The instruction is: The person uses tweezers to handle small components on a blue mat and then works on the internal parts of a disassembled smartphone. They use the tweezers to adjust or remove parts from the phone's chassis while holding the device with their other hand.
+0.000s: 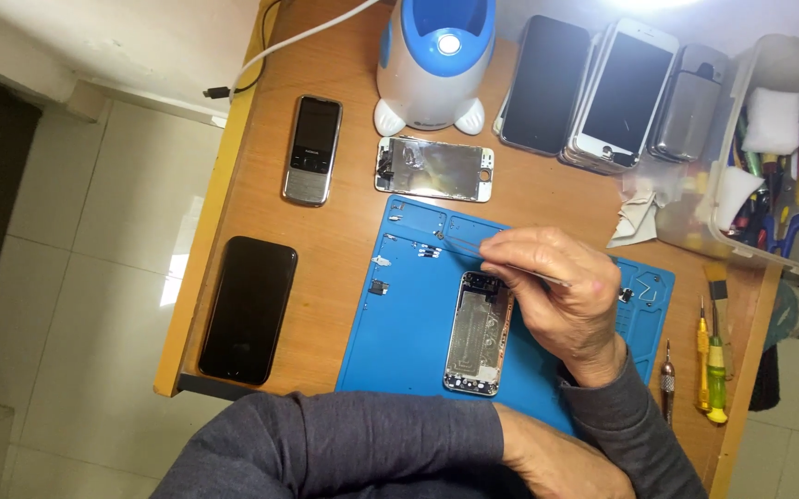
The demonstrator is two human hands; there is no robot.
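The right hand (561,300) is closed in a pinch grip on a pair of thin metal tweezers (519,270), whose tips point left, above the upper end of an opened phone body (479,334). Whether the tips touch the phone I cannot tell. The left hand (561,462) lies low at the near edge of the table, wrist and back visible only; its fingers are hidden, so I cannot tell if it is open or closed, and it seems to hold nothing in view.

The phone body lies on a blue work mat (399,323), its inside facing up and its screen already taken off — a separated screen part (434,169) with a shiny metal back rests beyond the mat. A few small dark parts (378,287) sit on the mat to the left of the phone. By my judgement the opening is done and the work inside the upper end is in progress; the metal plate inside looks to be in place, and nothing shows reassembly yet.

Further out on the wooden table (344,231): a black smartphone (248,310) at the left edge, a silver keypad phone (312,149), a white and blue lamp (435,63), a row of stacked phones (603,88) at the far side, a clear plastic box of tools (778,157) at the right — and screwdrivers (709,365) lying beside the mat.
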